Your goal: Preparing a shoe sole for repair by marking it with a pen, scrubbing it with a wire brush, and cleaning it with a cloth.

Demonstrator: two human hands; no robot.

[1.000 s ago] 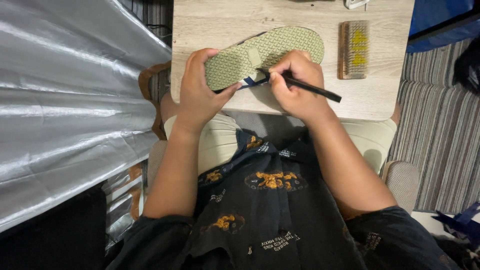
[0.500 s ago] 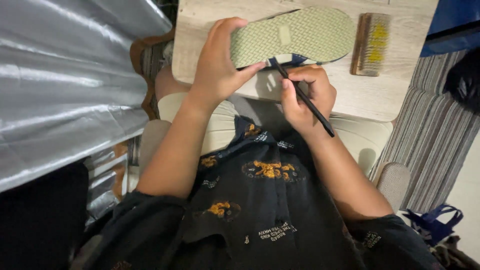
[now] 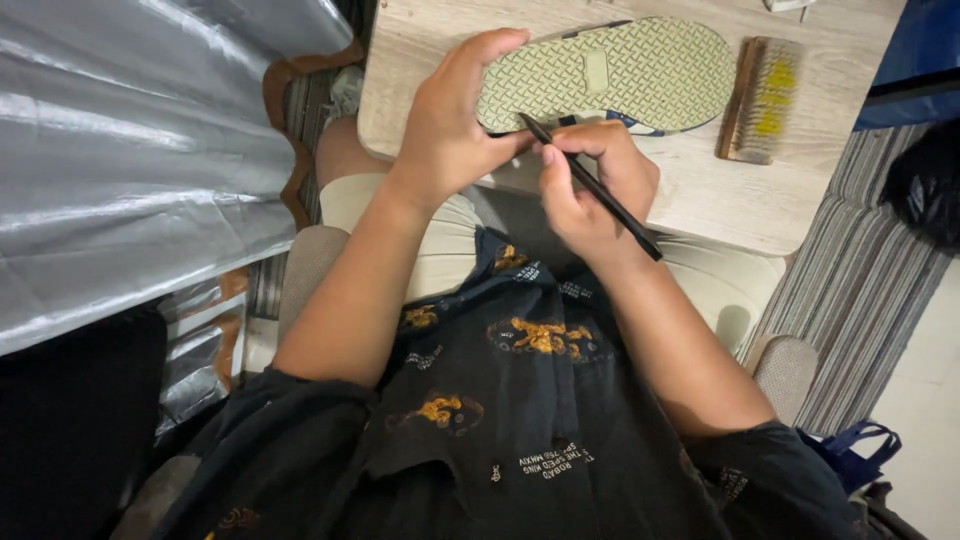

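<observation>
- Pale green patterned sole of the shoe (image 3: 620,75) is turned upward, its long axis across the bench (image 3: 700,190), toe rightward.
- Its heel end is gripped by the left hand (image 3: 455,130).
- A black tool (image 3: 600,195) is pinched in the right hand (image 3: 590,190), tip at the sole's edge.
- A brush (image 3: 762,98) lies just beside the toe.

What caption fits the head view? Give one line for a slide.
Left hand steadies an upturned shoe while the right hand works a thin black tool at its sole edge, brush nearby.

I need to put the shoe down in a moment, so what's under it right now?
Under the shoe, sole up, lies the pale wooden table. The left hand holds its heel end; the shoe hides the tabletop directly beneath it.
</observation>
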